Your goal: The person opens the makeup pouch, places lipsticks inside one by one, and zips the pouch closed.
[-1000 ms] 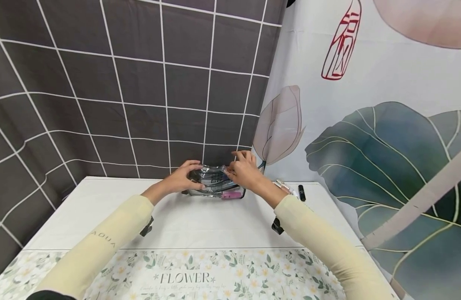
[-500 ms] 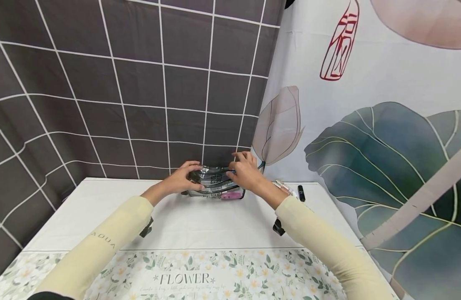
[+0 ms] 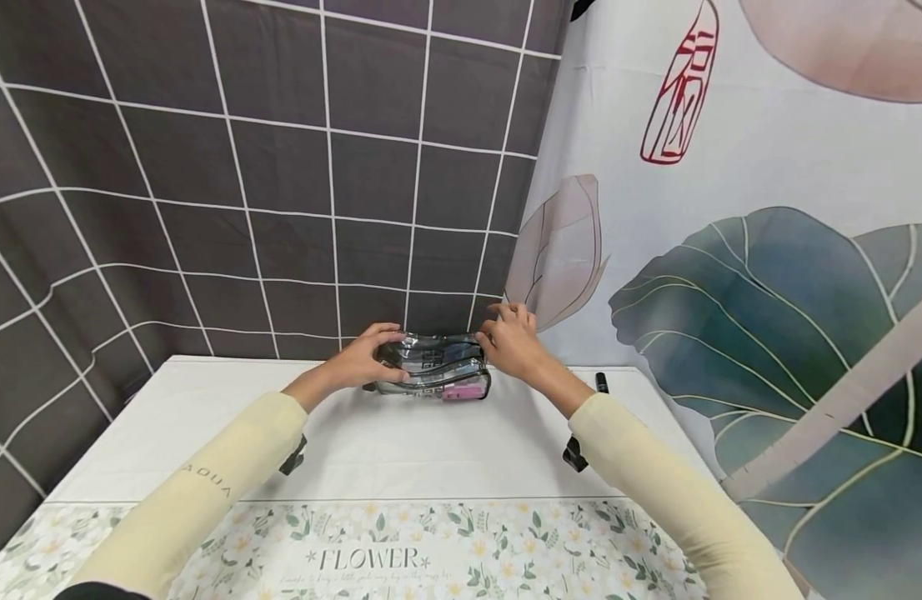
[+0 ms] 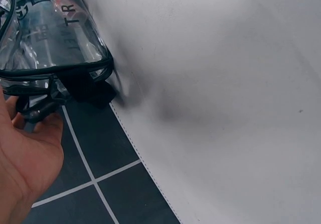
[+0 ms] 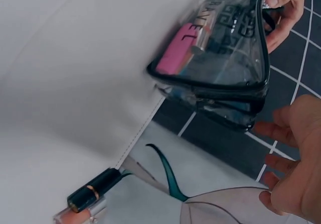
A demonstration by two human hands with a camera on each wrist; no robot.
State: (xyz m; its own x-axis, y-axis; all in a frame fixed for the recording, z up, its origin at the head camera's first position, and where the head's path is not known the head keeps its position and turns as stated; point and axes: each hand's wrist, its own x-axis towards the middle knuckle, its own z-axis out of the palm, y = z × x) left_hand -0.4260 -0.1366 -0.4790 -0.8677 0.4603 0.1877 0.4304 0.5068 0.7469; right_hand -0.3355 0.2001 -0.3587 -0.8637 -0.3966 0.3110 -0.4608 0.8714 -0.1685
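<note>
A clear zip pouch (image 3: pixel 431 362) with black trim lies at the back of the white table, the word TRAVEL legible on its side in the right wrist view. My left hand (image 3: pixel 358 358) grips its left end, fingers and thumb around the black edging. Inside the pouch shows a pink tube (image 5: pixel 178 50), with other small items beside it that are hard to make out. My right hand (image 5: pixel 298 158) is by the pouch's right end with fingers loosely bent and nothing held. Whether a fingertip touches the pouch corner I cannot tell.
To the right of the pouch lie a black lipstick-like tube (image 5: pixel 95 189) and a clear peach-coloured tube (image 5: pixel 77 215). Dark grid cloth (image 3: pixel 281 208) hangs right behind the table's back edge. A printed floral strip (image 3: pixel 401 550) runs along the near side.
The small clear item at my right fingertips has gone from view at the pouch's top. My right hand has moved right, away from the opening. My left hand keeps its grip.
</note>
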